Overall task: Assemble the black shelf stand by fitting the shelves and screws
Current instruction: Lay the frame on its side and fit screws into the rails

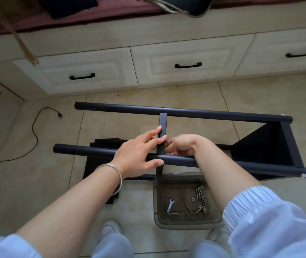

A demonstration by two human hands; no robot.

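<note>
Hands are both at the middle of the stand, where a narrow black crosspiece (162, 135) runs between the two long tubes. The left hand (139, 153) lies open over the near tube (167, 159), thumb under it and fingers spread, two fingertips pressing the side of the crosspiece. The right hand (183, 145) is curled close on the other side of the same piece; its fingers are hidden behind it, so I cannot tell if they pinch a screw or only the edge. The stand lies on its side on the tiled floor (260, 94), the far tube (185, 112) parallel to the near one, and one black shelf (265, 146) seems already fixed at the right end, with a bolt head (303, 175) showing in the tube tip. Another flat black panel (100, 162) waits on the floor under the left arm. Just below the hands stands a clear plastic tray (187, 226) with loose screws (199, 193), nuts and a small wrench (170, 205). I judge the step is aligning the middle shelf with the holes of the tubes. The next move probably asks for one hand to hold the alignment while the other takes a screw from the tray, and then the wrench.
</note>
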